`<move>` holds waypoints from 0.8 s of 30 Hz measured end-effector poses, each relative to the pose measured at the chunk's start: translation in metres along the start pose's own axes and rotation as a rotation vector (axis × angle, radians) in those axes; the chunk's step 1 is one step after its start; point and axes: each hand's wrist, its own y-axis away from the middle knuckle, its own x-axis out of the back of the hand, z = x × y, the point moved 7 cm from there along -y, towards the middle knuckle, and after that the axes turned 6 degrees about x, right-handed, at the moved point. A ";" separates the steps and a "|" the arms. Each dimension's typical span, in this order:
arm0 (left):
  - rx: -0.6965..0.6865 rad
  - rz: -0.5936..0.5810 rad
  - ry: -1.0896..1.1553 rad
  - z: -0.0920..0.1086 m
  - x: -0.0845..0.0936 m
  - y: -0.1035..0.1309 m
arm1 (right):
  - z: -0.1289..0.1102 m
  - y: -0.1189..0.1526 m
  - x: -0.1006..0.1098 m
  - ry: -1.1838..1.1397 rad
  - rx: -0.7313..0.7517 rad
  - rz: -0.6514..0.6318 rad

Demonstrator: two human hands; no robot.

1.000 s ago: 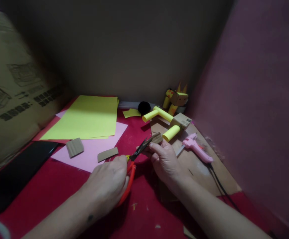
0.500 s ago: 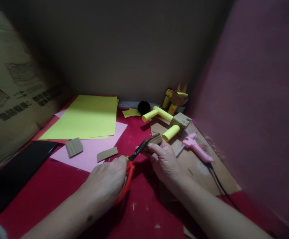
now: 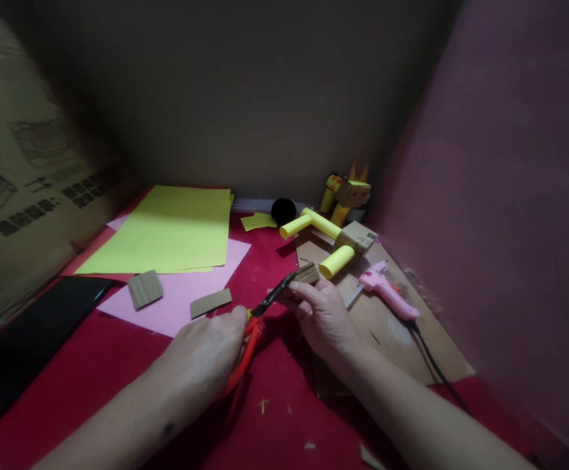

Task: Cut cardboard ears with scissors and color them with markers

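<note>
Scissors [image 3: 242, 364] in left hand [image 3: 206, 356], fingers wrapped round the handles; blades closed now at the edge of the cardboard piece [image 3: 306, 273], after standing apart earlier. Clamped between thumb and fingers of right hand [image 3: 327, 320], the same piece, above the desk [image 3: 265, 434] near the brown sheet's [image 3: 438, 349] left edge. Unmoved on that sheet, pink glue gun [image 3: 389, 294].

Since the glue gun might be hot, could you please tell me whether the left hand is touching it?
Apart. The head view shows the left hand gripping the scissors, with the right hand between it and the glue gun.
</note>
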 end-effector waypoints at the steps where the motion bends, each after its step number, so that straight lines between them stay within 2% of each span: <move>1: 0.002 0.002 0.011 0.000 0.000 0.000 | 0.001 0.000 0.001 -0.009 -0.003 0.000; 7: 0.000 0.002 0.043 0.000 -0.001 0.000 | -0.001 -0.002 0.004 -0.024 0.038 0.049; 14: -0.008 -0.032 0.054 -0.002 -0.006 0.001 | 0.001 -0.001 -0.002 0.006 0.039 -0.036; 24: 0.004 -0.056 0.029 0.000 -0.005 -0.001 | 0.000 0.000 -0.002 -0.012 0.062 -0.027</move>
